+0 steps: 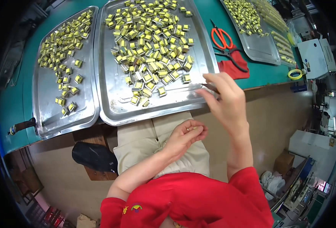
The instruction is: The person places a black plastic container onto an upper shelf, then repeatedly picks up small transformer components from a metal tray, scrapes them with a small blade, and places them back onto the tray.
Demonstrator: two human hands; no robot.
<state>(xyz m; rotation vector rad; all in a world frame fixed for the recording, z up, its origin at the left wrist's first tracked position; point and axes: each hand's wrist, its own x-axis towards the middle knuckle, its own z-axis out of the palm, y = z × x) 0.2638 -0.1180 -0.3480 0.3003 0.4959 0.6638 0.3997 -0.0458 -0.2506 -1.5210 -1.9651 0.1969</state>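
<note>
A large metal tray (106,99) in front of me carries many small transformers (152,49) with yellow-wrapped middles and metal pins. At the tray's near right corner, my right hand (228,100) is closed in a pinch on a thin dark tool (210,87). The tool's tip is blurred, so its exact kind does not show. Lower down, over my lap, my left hand (187,136) has its fingers curled in and the thumb pressed against them. A hint of yellow shows at its fingertips, but what it holds is mostly hidden.
On the left stands a second tray (88,110) of similar parts. Orange-handled scissors (222,39) and black-handled pliers (232,57) lie by a red cloth (234,68) to the right. Farther right is another tray (259,49), and yellow tape (295,74) sits near the table edge.
</note>
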